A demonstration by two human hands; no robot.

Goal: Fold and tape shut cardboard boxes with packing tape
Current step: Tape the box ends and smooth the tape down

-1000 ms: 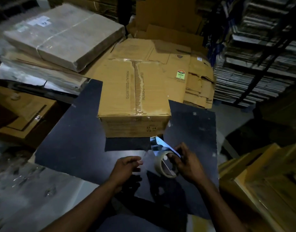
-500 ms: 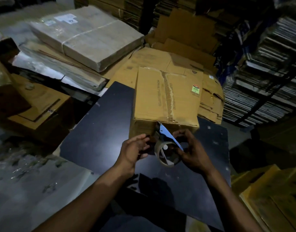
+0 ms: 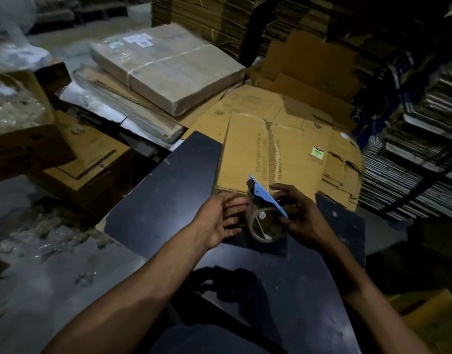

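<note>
One cardboard box (image 3: pixel 273 154) stands on the dark tabletop (image 3: pixel 163 198), at its far edge. One tape dispenser (image 3: pixel 267 213) with a blue frame and a single clear tape roll is held just in front of the box's near face. Two hands are in view.

The box top faces up, with its flaps folded shut. Its centre seam, the long axis of the top, runs from the near edge away from the person and carries a strip of old tape with printed text on either side. One green and red sticker (image 3: pixel 317 151) sits on the right flap.

The dispenser's long axis runs diagonally: the blue blade end points up and away, reaching the box's near top edge at the seam, and the roll hangs at the lower, near end above the tabletop.

The right hand (image 3: pixel 300 215) grips the dispenser from the right, fingers curled around the frame and roll. The left hand (image 3: pixel 219 218) lies to the left of the roll, palm turned toward it, fingers (image 3: pixel 236 201) extended and relaxed, their tips at the roll and the box's near face; contact cannot be confirmed.

One wrapped, strapped flat bundle (image 3: pixel 166 67) lies on flattened cardboard behind and left of the tabletop. Stacks of flattened cartons (image 3: pixel 414 159) stand to the right.
</note>
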